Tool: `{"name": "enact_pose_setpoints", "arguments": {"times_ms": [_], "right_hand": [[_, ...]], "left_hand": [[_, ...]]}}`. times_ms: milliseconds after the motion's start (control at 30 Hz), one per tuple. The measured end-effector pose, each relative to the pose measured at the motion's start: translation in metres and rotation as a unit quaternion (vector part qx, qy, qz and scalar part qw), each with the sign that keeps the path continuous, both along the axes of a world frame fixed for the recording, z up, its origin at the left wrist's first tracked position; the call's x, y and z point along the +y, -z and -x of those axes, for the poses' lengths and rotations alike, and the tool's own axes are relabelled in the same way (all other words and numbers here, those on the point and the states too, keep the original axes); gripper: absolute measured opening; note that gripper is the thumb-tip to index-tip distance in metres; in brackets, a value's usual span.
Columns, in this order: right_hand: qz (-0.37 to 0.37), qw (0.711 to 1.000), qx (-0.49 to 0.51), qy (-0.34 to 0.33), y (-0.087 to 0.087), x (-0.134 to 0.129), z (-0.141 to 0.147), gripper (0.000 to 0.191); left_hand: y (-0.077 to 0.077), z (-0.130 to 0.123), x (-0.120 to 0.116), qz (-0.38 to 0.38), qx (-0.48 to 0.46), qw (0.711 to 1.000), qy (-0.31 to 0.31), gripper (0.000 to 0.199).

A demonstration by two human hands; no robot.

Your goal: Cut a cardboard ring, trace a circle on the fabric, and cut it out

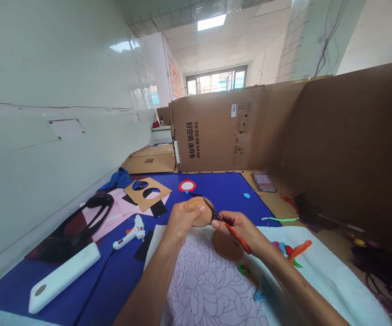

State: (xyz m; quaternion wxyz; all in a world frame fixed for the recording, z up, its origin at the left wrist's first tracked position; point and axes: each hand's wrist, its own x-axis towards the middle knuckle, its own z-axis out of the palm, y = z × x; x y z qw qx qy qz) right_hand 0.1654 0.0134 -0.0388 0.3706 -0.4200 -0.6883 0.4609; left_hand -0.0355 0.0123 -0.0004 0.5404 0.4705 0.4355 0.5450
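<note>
My left hand (181, 218) pinches a round brown cardboard disc (196, 204), thumb on top. In my right hand (234, 226) is a pair of scissors (237, 237) with red handles. Their dark blades lie against the right edge of the disc; I cannot tell how far apart the blades are. Below my hands, a second brown cardboard disc (226, 246) rests on a white sheet (212, 287) printed with a flower line drawing. Close to my right forearm lie green and blue yarn bits (264, 289).
A brown card (138, 192) with two round holes lies at the left, by a white glue gun (131, 233) with a cord and a long white device (65, 277). Ahead sits a red-rimmed white disc (187, 185). Cardboard walls (216, 131) enclose the back and right.
</note>
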Motion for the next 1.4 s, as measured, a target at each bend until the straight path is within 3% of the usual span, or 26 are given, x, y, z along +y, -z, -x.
{"name": "enact_pose_setpoints", "arguments": {"times_ms": [300,600,967,1400], "right_hand": [[0.010,1.000,0.011,0.002,-0.003,-0.001,0.001,0.061],[0.030,0.999,0.032,0.021,-0.005,-0.002,0.003,0.061],[0.013,1.000,0.008,0.004,-0.005,-0.002,0.000,0.062],[0.009,1.000,-0.002,0.018,-0.003,-0.002,0.001,0.060]], "left_hand": [[0.002,-0.002,-0.001,0.005,0.002,1.000,-0.012,0.043],[0.007,-0.010,0.003,0.036,-0.079,0.995,-0.050,0.058],[0.005,-0.009,0.001,-0.005,-0.039,0.997,-0.059,0.050],[0.004,-0.006,0.002,-0.003,-0.027,0.998,-0.059,0.042]]}}
